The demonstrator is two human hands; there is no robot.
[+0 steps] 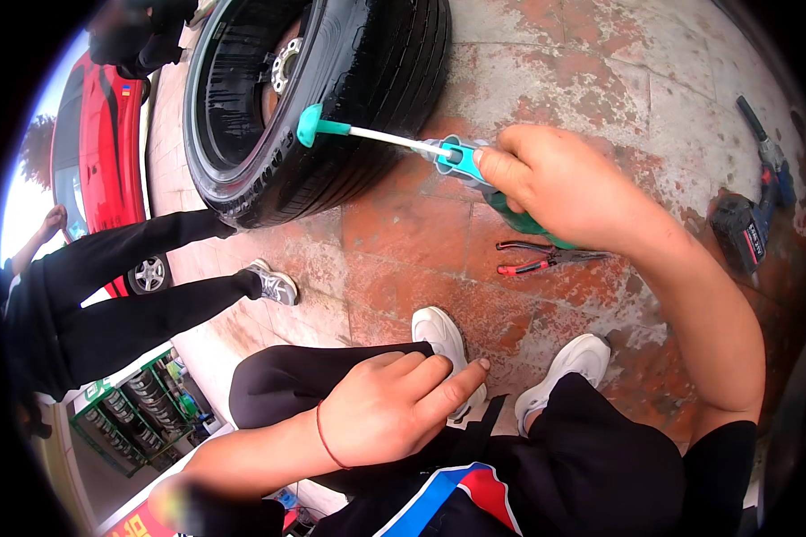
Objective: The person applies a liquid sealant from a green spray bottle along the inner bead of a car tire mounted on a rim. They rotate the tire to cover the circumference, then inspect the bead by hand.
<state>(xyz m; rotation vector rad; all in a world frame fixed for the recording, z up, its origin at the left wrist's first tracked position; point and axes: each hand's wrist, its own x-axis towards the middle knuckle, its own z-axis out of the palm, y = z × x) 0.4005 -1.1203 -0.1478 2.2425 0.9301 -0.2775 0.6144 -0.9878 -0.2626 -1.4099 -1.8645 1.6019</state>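
My right hand is closed around a hand tool with a teal-and-grey body, and a green part shows below my fingers. From its front a white rod runs left to a teal end piece, which appears over the side of a large black tyre; whether they touch I cannot tell. The tyre looks wet, and a metal hub shows through its opening. Above my lap hovers my left hand, a thin red cord at its wrist, index finger stretched out and nothing in it.
Red-handled pliers lie on the worn tiled floor. Farther right rests a cordless power tool. Someone in black trousers stands at left, before a red car. A rack stands lower left; another person is at upper left.
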